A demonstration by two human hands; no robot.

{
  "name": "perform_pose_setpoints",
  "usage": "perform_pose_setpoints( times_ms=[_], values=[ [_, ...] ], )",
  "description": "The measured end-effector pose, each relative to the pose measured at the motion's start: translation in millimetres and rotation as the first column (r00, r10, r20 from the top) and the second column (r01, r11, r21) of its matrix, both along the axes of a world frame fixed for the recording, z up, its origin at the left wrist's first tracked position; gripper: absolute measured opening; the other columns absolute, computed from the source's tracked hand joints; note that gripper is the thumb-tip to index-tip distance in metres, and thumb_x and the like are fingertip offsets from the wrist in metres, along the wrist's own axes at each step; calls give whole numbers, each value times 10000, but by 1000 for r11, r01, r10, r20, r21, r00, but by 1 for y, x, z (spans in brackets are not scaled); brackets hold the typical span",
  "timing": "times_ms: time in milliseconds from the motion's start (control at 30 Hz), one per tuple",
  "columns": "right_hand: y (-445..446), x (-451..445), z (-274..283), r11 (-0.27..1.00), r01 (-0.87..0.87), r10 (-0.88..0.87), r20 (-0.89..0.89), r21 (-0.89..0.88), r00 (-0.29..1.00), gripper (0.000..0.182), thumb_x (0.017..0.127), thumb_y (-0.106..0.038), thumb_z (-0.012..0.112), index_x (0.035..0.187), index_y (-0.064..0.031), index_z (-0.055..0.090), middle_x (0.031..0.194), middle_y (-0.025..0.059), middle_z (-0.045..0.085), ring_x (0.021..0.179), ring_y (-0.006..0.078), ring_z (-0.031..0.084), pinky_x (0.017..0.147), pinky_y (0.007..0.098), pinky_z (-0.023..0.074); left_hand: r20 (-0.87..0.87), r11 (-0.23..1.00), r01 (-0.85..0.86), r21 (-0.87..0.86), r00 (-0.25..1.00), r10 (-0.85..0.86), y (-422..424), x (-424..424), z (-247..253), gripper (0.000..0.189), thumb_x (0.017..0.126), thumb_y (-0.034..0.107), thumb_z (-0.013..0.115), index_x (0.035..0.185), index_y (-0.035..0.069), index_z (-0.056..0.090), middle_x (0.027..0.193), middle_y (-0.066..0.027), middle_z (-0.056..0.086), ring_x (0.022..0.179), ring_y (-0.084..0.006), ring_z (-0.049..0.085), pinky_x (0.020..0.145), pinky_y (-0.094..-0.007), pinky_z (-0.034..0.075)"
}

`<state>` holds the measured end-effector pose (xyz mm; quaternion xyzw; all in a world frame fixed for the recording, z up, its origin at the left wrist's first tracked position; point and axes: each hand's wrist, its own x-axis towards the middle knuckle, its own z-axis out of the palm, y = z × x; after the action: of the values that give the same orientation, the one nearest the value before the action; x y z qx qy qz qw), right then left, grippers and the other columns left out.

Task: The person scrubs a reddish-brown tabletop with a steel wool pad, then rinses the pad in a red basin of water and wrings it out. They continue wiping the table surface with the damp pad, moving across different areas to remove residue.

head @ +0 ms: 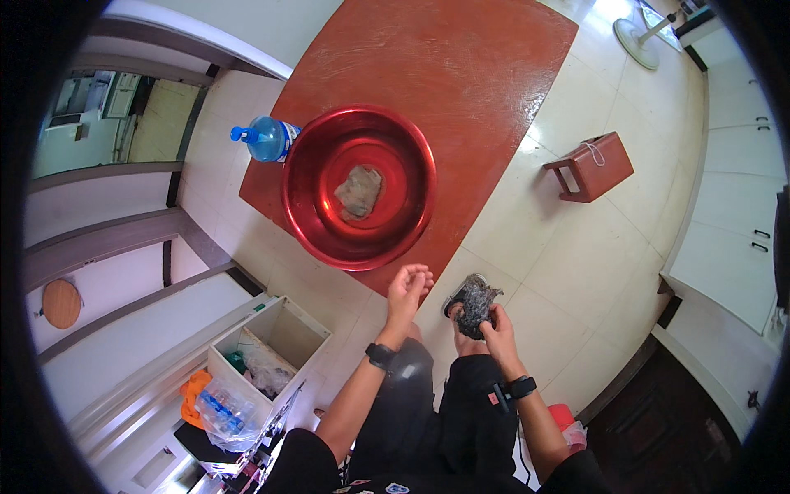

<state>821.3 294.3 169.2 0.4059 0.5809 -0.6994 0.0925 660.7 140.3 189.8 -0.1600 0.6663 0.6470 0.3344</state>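
My right hand (498,331) grips the lower edge of a dark grey, shaggy piece of material (478,307), perhaps a cloth or scouring mesh, held over my right foot. My left hand (410,284) is raised with curled fingers and nothing visible in it, near the table's corner. Beyond it, a shiny red metal basin (426,213) stands on the reddish-brown table (469,92). A crumpled greyish-beige cloth (360,192) lies at the basin's bottom. Against the basin's left side is a blue pump bottle (269,138).
A small reddish-brown stool (597,168) stands on the tiled floor to the right. At lower left are an open drawer unit (300,321) with plastic bags and a clear bag of bottles (228,414). A round stand base (636,44) is at upper right.
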Motion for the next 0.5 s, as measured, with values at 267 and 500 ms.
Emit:
perform_pose_setpoints(
  times_ms=[267,500],
  values=[
    [-38,-63,-34,997,71,-67,128,-25,990,256,817,-25,509,1064,33,541,934,68,597,889,148,559,787,274,462,-142,990,58,-128,987,-77,-61,-116,-34,182,978,217,547,1095,81,575,1016,-21,649,865,-85,618,722,-229,491],
    [-78,-107,-109,976,105,-131,132,193,983,337,878,-100,574,1193,6,514,1049,100,614,933,182,591,809,300,488,-197,923,124,-364,958,-206,-85,-201,-105,205,898,175,617,1063,56,584,962,-64,627,863,-161,601,743,-283,490]
  ],
)
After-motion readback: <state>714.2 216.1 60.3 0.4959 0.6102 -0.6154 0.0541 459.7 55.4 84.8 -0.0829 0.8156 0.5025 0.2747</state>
